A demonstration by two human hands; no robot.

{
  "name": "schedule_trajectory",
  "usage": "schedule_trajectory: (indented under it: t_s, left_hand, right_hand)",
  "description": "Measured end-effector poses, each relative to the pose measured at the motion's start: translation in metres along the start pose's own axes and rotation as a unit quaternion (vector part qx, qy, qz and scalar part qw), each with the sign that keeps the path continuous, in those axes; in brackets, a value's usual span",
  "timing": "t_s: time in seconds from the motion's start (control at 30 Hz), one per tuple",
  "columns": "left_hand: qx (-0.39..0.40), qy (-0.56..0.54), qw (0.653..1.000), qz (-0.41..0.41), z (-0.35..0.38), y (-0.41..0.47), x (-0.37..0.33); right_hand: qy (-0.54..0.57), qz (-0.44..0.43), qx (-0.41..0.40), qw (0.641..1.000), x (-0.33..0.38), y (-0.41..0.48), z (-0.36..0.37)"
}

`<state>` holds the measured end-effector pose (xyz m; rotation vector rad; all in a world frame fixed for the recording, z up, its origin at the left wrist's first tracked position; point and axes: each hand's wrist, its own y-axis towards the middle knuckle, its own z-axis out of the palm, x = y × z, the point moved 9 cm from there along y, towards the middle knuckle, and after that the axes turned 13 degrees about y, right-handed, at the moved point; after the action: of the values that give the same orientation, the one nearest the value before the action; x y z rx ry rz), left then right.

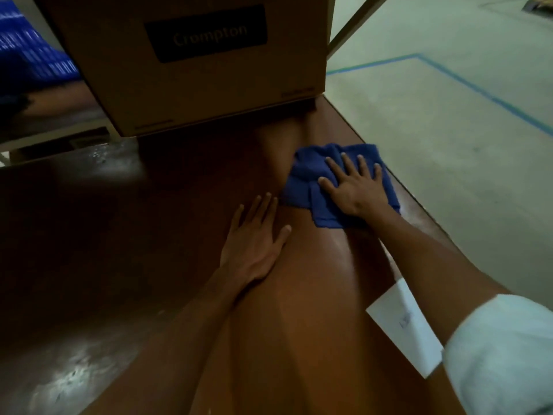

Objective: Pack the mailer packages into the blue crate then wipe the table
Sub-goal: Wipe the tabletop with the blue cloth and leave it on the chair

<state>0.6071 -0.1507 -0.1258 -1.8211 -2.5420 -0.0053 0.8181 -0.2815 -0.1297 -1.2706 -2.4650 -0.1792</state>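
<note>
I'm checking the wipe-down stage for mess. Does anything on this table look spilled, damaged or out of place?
Nothing looks spilled or damaged. The right hand presses flat on a bunched blue cloth near the table's right edge; the left hand rests flat on bare wood. One oddity: a white paper slip lies at the right edge.

One head-worn wide-angle view looked forward and steeply down from close above the brown table, with both forearms reaching in from the bottom edge, a cardboard box straight ahead, and floor to the right.
</note>
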Motion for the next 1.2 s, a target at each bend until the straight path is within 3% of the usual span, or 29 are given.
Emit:
schedule_trajectory:
  t_s: [0.07, 0.1, 0.2, 0.23, 0.33, 0.37, 0.5, 0.63, 0.7, 0.77, 0.87, 0.93, 1.03, 1.07, 1.17, 1.2]
  left_hand:
    - [0.001, 0.001, 1.0, -0.001, 0.0, 0.0, 0.0]
    - [-0.001, 0.002, 1.0, -0.003, -0.001, 0.0, 0.001]
    - [-0.01, 0.002, 1.0, -0.008, -0.003, 0.001, 0.001]
    - [-0.013, 0.001, 1.0, -0.01, -0.004, 0.001, 0.001]
    - [-0.021, 0.0, 1.0, -0.01, -0.006, 0.002, 0.002]
    - [-0.023, 0.002, 1.0, -0.011, -0.006, 0.002, 0.003]
    - [-0.023, -0.011, 1.0, -0.011, -0.007, 0.001, 0.003]
    - [-0.024, -0.01, 1.0, -0.008, -0.009, 0.0, 0.002]
    - [-0.026, -0.012, 1.0, -0.012, -0.01, -0.001, 0.002]
    - [-0.02, -0.017, 1.0, -0.011, -0.009, -0.001, 0.002]
    - [-0.015, -0.012, 1.0, -0.012, -0.006, 0.0, 0.002]
    - [-0.016, -0.012, 1.0, -0.013, -0.006, 0.0, 0.001]
    - [-0.02, -0.01, 1.0, -0.012, -0.005, 0.0, 0.0]
    - [-0.023, -0.009, 1.0, -0.012, -0.005, 0.0, 0.0]
    - [-0.026, -0.008, 1.0, -0.011, -0.002, 0.003, 0.001]
    - [-0.028, -0.007, 1.0, -0.012, -0.002, 0.003, 0.0]
  right_hand:
    - [-0.008, -0.07, 0.036, 0.997, 0.015, 0.021, 0.003]
    - [0.0, -0.065, 0.036, 0.997, 0.012, 0.034, 0.001]
    - [0.038, 0.044, -0.013, 0.998, -0.003, 0.068, -0.006]
    - [0.034, 0.032, -0.005, 0.999, 0.01, 0.077, -0.002]
    - [-0.002, -0.112, 0.061, 0.992, 0.057, 0.104, 0.012]
    - [0.001, -0.116, 0.066, 0.991, 0.059, 0.115, 0.011]
    - [0.053, 0.041, -0.017, 0.998, 0.027, 0.155, -0.003]
    - [0.017, -0.074, 0.057, 0.995, 0.065, 0.169, 0.005]
    - [0.033, -0.003, 0.018, 0.999, 0.047, 0.174, -0.002]
    - [0.055, 0.085, -0.016, 0.995, 0.029, 0.164, -0.007]
    - [0.026, -0.047, 0.036, 0.998, 0.059, 0.139, 0.008]
    - [0.021, -0.085, 0.059, 0.994, 0.059, 0.115, 0.008]
    - [0.06, 0.034, -0.026, 0.997, 0.021, 0.078, -0.001]
    - [0.058, 0.039, -0.029, 0.997, 0.02, 0.063, -0.001]
    - [0.008, -0.08, 0.04, 0.996, 0.031, 0.016, 0.006]
    - [0.0, -0.081, 0.048, 0.996, 0.022, 0.001, 0.001]
